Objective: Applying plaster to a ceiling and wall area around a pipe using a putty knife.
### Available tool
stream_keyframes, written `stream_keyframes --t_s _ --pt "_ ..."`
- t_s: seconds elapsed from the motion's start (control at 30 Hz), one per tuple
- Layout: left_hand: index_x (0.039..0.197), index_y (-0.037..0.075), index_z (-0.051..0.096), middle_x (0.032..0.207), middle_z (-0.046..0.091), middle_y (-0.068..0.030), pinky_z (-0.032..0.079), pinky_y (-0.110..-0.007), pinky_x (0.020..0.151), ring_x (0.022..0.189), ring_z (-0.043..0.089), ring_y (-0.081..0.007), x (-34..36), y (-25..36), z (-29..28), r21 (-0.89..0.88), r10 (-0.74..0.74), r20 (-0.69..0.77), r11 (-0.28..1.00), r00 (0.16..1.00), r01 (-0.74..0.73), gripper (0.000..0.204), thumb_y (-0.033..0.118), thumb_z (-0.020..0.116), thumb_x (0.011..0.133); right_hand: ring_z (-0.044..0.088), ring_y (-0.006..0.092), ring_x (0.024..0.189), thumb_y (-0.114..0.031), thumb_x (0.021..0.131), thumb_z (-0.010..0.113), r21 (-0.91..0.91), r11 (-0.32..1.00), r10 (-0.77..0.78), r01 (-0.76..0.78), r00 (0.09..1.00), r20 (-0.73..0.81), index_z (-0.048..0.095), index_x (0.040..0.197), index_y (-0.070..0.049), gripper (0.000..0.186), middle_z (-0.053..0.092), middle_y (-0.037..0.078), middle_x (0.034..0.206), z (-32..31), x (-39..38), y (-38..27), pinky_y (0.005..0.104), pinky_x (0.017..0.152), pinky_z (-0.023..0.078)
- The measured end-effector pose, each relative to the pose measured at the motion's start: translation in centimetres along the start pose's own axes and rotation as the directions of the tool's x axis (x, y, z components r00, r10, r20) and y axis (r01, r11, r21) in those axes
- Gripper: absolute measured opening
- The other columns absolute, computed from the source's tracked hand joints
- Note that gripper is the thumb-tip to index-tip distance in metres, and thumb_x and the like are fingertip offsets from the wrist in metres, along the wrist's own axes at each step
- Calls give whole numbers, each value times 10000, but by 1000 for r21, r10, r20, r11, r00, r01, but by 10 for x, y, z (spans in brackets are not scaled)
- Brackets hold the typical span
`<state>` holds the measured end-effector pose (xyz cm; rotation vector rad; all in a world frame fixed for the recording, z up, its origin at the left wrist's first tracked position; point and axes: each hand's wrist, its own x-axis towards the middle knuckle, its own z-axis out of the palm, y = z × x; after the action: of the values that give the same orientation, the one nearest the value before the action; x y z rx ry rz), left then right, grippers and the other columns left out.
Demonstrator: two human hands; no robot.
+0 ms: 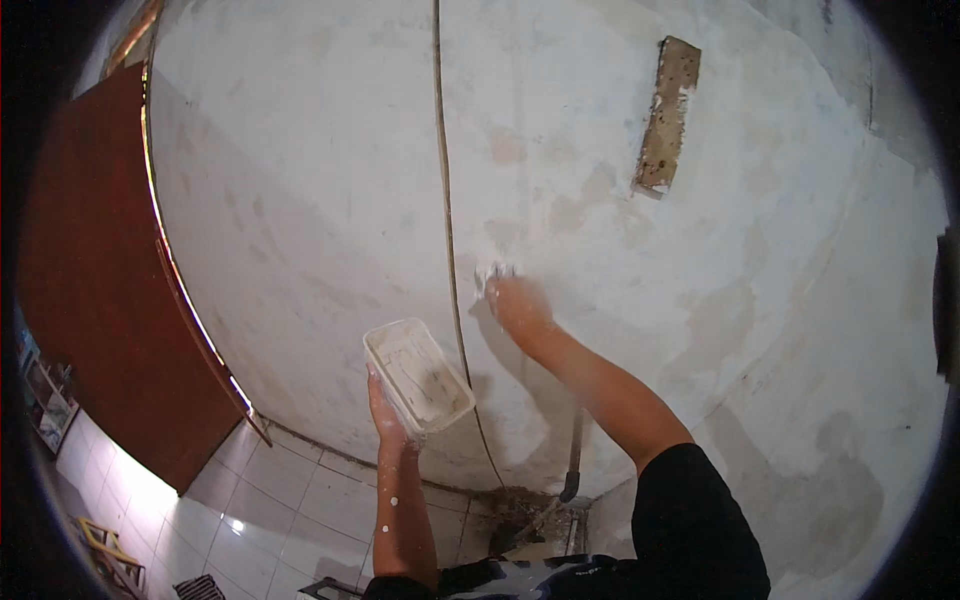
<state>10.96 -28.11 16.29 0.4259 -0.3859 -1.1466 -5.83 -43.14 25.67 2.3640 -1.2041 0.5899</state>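
Low in the frame, left of centre, the left hand (385,405) grips a white plastic tray (418,375) smeared with filler, held from beneath. Just above and right, the blurred right hand (518,303) presses a small putty tool (497,272) to the plastered wall (300,200); its grip cannot be made out. Pale patches cover much of the wall; brownish spots and an exposed chase (667,115) at upper right remain unfilled.
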Motion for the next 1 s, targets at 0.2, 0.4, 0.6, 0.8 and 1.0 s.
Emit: stream_keyframes --t_s 0.2,0.4,0.6,0.8,1.0 --pt "1407 67 359 1346 470 -159 462 -433 972 1178 515 -310 -13 10 24 -86 -47 97 995 994 56 643 535 332 967 673 303 771 -225 866 529 16 996 80 -84 980 183 678 764 -65 242 675 130 802 11 -25 26 463 672 509" --pt "1406 73 362 1347 470 -154 467 -441 970 1183 511 -314 -32 26 45 -95 -44 107 994 993 55 638 532 340 965 664 306 761 -200 872 514 -57 993 89 -99 984 -155 643 857 -45 202 658 127 787 -106 -11 46 456 675 509" --pt "1416 84 352 1369 456 -148 448 -462 987 1203 495 -319 -41 29 43 -75 -139 256 984 957 163 629 524 328 968 641 307 750 -176 855 541 -151 967 101 -208 848 -520 605 978 -109 155 624 122 830 -165 14 57 452 616 493" --pt "1410 84 359 1358 468 -141 450 -457 979 1193 501 -315 -52 40 55 -73 -232 274 963 933 260 610 507 334 971 662 311 704 -180 851 526 -56 968 232 -244 958 -169 646 834 -77 159 664 122 759 -125 -7 -1 460 619 515" --pt "1407 95 367 1371 455 -120 437 -444 995 1205 487 -308 -63 50 63 -47 -241 229 965 943 258 597 500 351 970 683 295 814 -208 769 662 -71 990 137 -124 963 233 686 844 -77 153 688 132 856 -96 -81 -33 420 687 537"
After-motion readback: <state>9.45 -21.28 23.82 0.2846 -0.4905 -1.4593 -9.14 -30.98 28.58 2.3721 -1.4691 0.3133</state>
